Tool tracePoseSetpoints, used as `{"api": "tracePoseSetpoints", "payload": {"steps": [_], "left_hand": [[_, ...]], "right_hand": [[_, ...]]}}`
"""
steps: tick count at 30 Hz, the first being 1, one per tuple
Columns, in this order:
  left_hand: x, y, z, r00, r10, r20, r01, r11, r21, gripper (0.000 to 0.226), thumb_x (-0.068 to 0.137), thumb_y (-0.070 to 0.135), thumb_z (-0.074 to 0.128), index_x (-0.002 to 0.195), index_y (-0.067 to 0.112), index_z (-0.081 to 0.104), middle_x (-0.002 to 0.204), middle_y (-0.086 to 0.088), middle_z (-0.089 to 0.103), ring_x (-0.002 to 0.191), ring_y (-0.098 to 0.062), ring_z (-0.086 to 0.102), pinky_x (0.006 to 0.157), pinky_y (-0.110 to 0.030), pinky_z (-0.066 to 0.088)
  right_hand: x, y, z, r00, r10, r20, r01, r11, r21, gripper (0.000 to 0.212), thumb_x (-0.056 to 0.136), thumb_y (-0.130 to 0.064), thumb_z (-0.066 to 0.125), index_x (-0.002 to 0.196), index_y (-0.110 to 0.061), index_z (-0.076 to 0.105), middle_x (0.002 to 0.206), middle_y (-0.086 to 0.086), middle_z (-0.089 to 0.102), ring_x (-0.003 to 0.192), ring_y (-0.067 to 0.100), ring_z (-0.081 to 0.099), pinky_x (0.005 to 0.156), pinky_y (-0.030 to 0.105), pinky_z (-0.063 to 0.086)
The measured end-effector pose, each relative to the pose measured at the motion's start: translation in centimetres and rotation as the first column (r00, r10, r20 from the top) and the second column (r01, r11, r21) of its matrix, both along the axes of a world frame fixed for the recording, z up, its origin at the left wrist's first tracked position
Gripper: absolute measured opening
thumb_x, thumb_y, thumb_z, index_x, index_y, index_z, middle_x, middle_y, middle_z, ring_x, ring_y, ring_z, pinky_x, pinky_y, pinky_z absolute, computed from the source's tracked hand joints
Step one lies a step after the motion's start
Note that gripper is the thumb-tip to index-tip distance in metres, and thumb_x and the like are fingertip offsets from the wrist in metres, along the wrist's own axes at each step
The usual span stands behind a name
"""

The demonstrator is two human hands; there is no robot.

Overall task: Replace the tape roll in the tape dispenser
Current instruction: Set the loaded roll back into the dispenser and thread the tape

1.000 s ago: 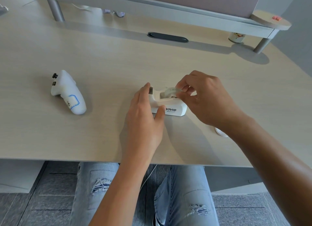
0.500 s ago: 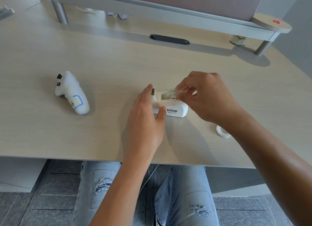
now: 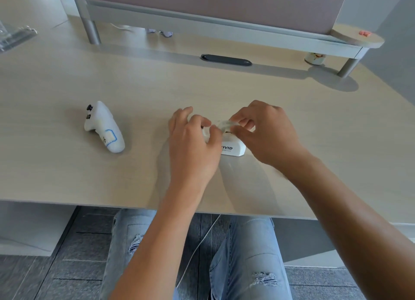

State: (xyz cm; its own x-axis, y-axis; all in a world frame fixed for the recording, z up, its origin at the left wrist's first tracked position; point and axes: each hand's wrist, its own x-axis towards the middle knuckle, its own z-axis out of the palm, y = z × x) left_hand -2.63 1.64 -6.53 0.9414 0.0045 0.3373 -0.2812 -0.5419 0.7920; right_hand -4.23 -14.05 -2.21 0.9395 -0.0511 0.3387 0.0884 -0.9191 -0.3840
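A small white tape dispenser (image 3: 233, 148) marked VIVID stands on the desk near its front edge. My left hand (image 3: 193, 142) is curled around the dispenser's left end, thumb and fingers on either side of it. My right hand (image 3: 267, 131) pinches a clear tape roll (image 3: 224, 125) with thumb and fingers just over the dispenser's cradle. The roll is blurred and partly hidden by my fingers. I cannot tell whether it sits in the cradle.
A white handheld controller (image 3: 104, 127) lies on the desk (image 3: 67, 176) to the left. A raised shelf (image 3: 224, 26) on metal legs runs along the back, with a dark cable slot (image 3: 225, 60) before it and a small cup (image 3: 314, 57) under its right end.
My left hand has slid up and curled its fingers over the dispenser's left end. My right hand keeps the clear roll over the cradle. The spare ring seen at the right is now hidden.
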Motion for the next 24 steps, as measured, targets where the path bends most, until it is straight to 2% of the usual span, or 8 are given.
{"api": "tracePoseSetpoints", "payload": {"steps": [3,5,7,8,10,13,18,24], "left_hand": [[1.3,-0.2,1.3,0.999,-0.025,-0.03,0.026,0.999,0.035,0.028,0.096,0.02,0.056,0.08,0.005,0.073,0.132,-0.019,0.067,0.137,-0.033,0.051,0.111,-0.042,0.042],[1.9,-0.6,2.3,0.999,-0.029,-0.043,0.031,0.998,0.045,0.044,0.096,0.021,0.055,0.053,0.017,0.047,0.087,-0.018,0.068,0.106,-0.041,0.062,0.088,-0.043,0.045],[2.3,-0.8,3.0,0.997,-0.014,-0.082,0.021,0.997,0.074,0.053,0.095,0.027,0.057,0.049,0.021,0.033,0.059,-0.004,0.047,0.082,-0.043,0.059,0.072,-0.041,0.042],[2.3,-0.9,3.2,0.994,-0.004,-0.105,0.013,0.997,0.08,0.053,0.095,0.03,0.058,0.048,0.018,0.036,0.056,-0.003,0.045,0.077,-0.043,0.059,0.07,-0.041,0.044],[2.1,-1.0,3.6,0.993,0.007,-0.119,0.002,0.997,0.078,0.048,0.095,0.034,0.06,0.053,0.012,0.053,0.061,-0.009,0.06,0.076,-0.042,0.061,0.072,-0.043,0.051],[1.8,-1.4,3.9,0.99,0.013,-0.143,-0.006,0.999,0.049,0.035,0.094,0.037,0.063,0.075,0.009,0.073,0.08,-0.007,0.075,0.083,-0.038,0.067,0.08,-0.043,0.055],[1.9,-1.8,3.8,0.986,0.03,-0.163,-0.018,0.997,0.075,0.023,0.093,0.031,0.065,0.08,0.013,0.071,0.079,0.001,0.065,0.086,-0.035,0.067,0.081,-0.043,0.055],[2.6,-1.5,3.5,0.993,0.034,-0.11,-0.03,0.999,0.039,0.021,0.091,0.029,0.066,0.076,0.015,0.068,0.085,-0.007,0.073,0.088,-0.035,0.066,0.077,-0.044,0.056]], "right_hand": [[-0.4,-0.1,-0.2,1.0,0.008,0.021,-0.009,0.999,0.043,0.016,0.091,-0.023,0.073,0.105,-0.025,0.08,0.093,-0.003,0.069,0.084,0.017,0.071,0.08,0.043,0.059],[-0.5,-0.2,-0.3,0.999,0.008,0.033,-0.01,0.998,0.063,0.019,0.091,-0.019,0.072,0.108,-0.023,0.08,0.094,-0.003,0.069,0.084,0.018,0.072,0.081,0.043,0.059],[-0.6,-0.3,-0.4,0.999,0.011,0.038,-0.013,0.997,0.078,0.02,0.091,-0.018,0.072,0.108,-0.023,0.08,0.094,-0.004,0.069,0.085,0.017,0.073,0.081,0.042,0.059],[-0.6,-0.4,-0.4,0.999,0.011,0.036,-0.014,0.997,0.081,0.02,0.091,-0.019,0.072,0.109,-0.024,0.08,0.094,-0.004,0.069,0.085,0.016,0.073,0.081,0.042,0.059],[-0.5,-0.5,-0.4,0.999,0.014,0.032,-0.017,0.996,0.088,0.02,0.091,-0.02,0.072,0.109,-0.025,0.08,0.094,-0.005,0.069,0.086,0.015,0.073,0.081,0.041,0.059],[-0.4,-0.6,-0.3,0.999,0.022,0.027,-0.024,0.995,0.094,0.021,0.092,-0.02,0.072,0.111,-0.024,0.08,0.096,-0.003,0.07,0.087,0.016,0.073,0.082,0.042,0.059],[-0.2,-0.7,-0.2,0.999,0.03,0.021,-0.032,0.996,0.085,0.02,0.092,-0.022,0.071,0.11,-0.024,0.08,0.097,-0.003,0.07,0.087,0.017,0.073,0.081,0.042,0.059],[-0.1,-0.9,-0.4,0.999,0.035,0.028,-0.038,0.994,0.1,0.023,0.092,-0.028,0.071,0.113,-0.023,0.078,0.097,-0.003,0.069,0.088,0.018,0.073,0.084,0.043,0.059]]}}
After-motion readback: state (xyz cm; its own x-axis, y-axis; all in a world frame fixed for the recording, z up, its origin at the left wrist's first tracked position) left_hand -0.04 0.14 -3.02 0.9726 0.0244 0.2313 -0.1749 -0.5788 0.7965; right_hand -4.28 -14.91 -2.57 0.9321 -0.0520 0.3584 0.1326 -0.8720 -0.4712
